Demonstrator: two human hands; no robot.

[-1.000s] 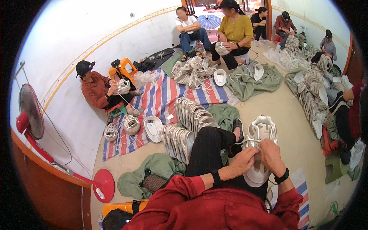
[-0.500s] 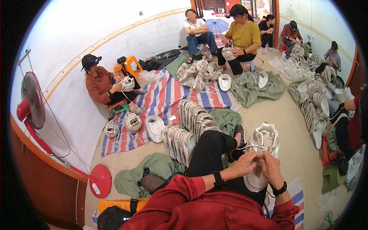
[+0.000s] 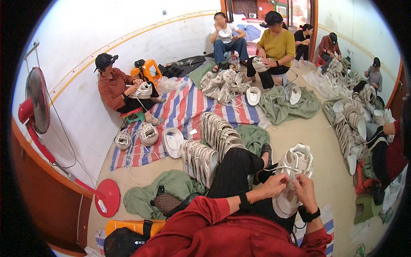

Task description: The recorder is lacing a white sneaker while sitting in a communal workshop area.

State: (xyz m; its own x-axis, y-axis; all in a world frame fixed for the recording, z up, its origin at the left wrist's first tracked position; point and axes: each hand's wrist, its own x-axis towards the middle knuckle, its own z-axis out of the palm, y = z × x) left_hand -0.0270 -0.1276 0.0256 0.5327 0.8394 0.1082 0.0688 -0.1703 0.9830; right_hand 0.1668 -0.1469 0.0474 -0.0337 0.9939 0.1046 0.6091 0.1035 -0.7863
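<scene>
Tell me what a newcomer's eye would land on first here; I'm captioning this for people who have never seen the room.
First, the white shoe at lower right, held by both hands, the left hand and right hand, with their fingers at its laces. Next, the rows of white shoes standing on the striped mat at centre. At the left wall stands a red fan.

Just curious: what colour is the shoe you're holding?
White shoe, with white laces, seen in the head view.

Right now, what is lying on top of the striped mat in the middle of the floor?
On the striped mat lie a loose heap of white shoes, a standing row of shoes and some single ones near the seated person in red. The mat beneath the heap is covered from view.
</scene>
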